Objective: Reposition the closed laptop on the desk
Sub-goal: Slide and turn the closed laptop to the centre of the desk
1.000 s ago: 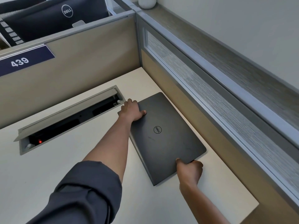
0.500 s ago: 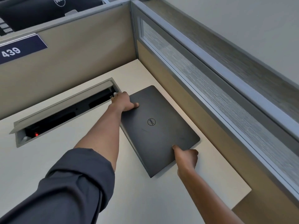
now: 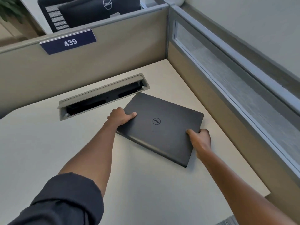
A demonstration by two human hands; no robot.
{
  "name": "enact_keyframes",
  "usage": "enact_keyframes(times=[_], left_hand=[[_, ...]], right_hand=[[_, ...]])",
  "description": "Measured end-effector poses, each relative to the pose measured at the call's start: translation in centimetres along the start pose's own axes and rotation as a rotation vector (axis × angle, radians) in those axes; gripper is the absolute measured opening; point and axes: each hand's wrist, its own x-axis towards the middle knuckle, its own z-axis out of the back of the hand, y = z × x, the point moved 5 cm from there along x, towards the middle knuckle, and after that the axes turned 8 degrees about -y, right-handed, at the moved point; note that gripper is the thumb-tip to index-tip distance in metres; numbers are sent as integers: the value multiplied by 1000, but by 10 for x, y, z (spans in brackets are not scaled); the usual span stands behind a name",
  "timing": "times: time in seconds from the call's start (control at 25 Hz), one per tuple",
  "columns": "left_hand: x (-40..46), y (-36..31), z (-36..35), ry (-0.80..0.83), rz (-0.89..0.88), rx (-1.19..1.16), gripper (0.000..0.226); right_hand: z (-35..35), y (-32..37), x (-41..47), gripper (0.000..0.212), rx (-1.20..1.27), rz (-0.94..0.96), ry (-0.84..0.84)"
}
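A closed dark grey laptop [image 3: 164, 127] with a round logo on its lid lies at an angle on the white desk [image 3: 48, 151], near the right partition. My left hand [image 3: 121, 116] grips its left edge, thumb on the lid. My right hand [image 3: 200, 139] grips its right edge, thumb on top and fingers underneath. The far corner of the laptop sits close to the cable slot.
An open cable slot [image 3: 103, 96] with a raised flap is set into the desk behind the laptop. Beige partitions [image 3: 121, 54] wall the desk at the back and right, one bearing a blue "439" sign [image 3: 69, 43]. A monitor's back [image 3: 97, 10] shows beyond.
The laptop has turned clockwise and shifted away from the right partition, with both hands still gripping its edges. The camera view has also shifted.
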Motion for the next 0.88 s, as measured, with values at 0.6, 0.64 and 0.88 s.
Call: enact_keyframes(times=[0.6,0.64,0.88], left_hand=[[-105,228,4,-50,342,-574,47],[-110,235,3,-59,353,-579,47],[-124,259,8,-121,422,-552,54]], right_hand=[[-135,59,-50,16,-364,458,376],[-142,61,-53,13,-379,478,384],[-175,64,-66,11,-450,518,437]])
